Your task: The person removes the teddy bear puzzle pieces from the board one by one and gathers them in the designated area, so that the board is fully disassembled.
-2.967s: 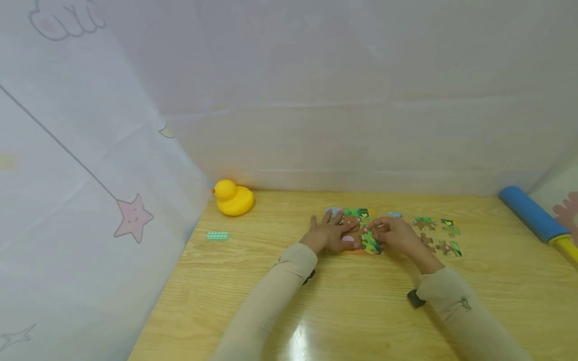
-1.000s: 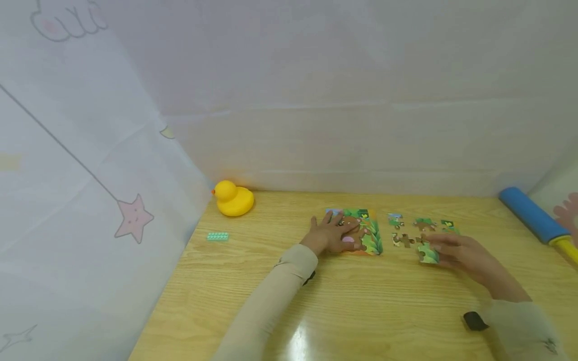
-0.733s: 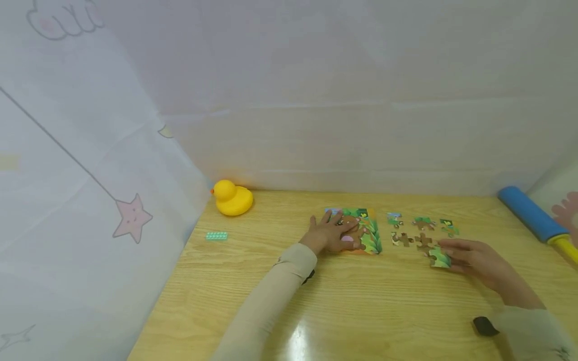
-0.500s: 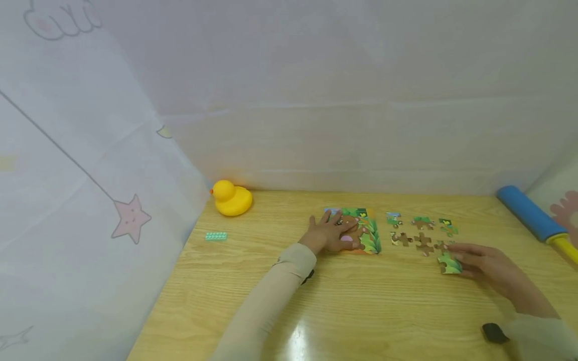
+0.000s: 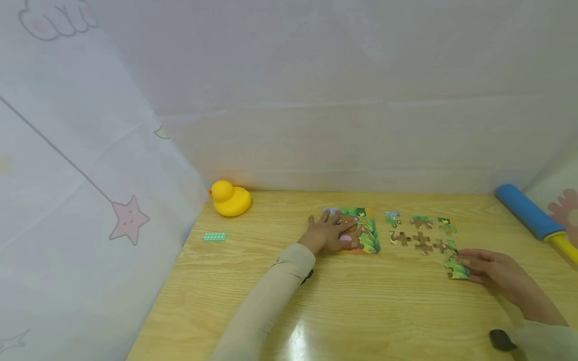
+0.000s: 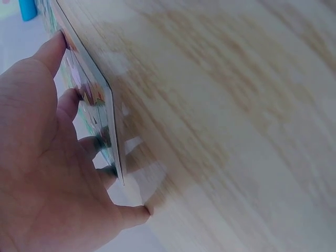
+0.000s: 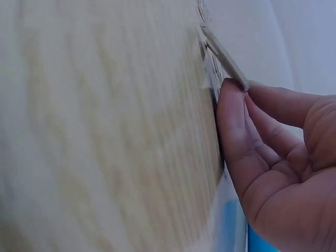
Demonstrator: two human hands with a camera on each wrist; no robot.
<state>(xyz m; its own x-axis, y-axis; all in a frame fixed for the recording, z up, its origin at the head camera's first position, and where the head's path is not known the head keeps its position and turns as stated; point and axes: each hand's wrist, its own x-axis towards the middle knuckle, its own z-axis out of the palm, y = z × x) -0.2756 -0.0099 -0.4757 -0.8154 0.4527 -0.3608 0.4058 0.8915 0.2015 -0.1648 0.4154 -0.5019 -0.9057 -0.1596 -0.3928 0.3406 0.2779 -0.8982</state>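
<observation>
In the head view my left hand lies with spread fingers on a bear jigsaw puzzle in its flat board. The left wrist view shows the fingertips touching the puzzle's face, while one outer digit meets the wooden table. My right hand pinches a green leafy puzzle piece between thumb and fingers. That piece is tilted, one edge raised, in the right wrist view. Just beyond it lie several loose puzzle pieces in two rows, right of the board.
A yellow rubber duck sits at the table's back left, with a mint-green studded brick in front of it. At the far right lies a blue tube with a yellow handle. A white printed cloth closes off the back.
My right hand took the green piece from the board's right side and carried it right, toward the front of the loose pieces. The left hand has stayed on the puzzle.
</observation>
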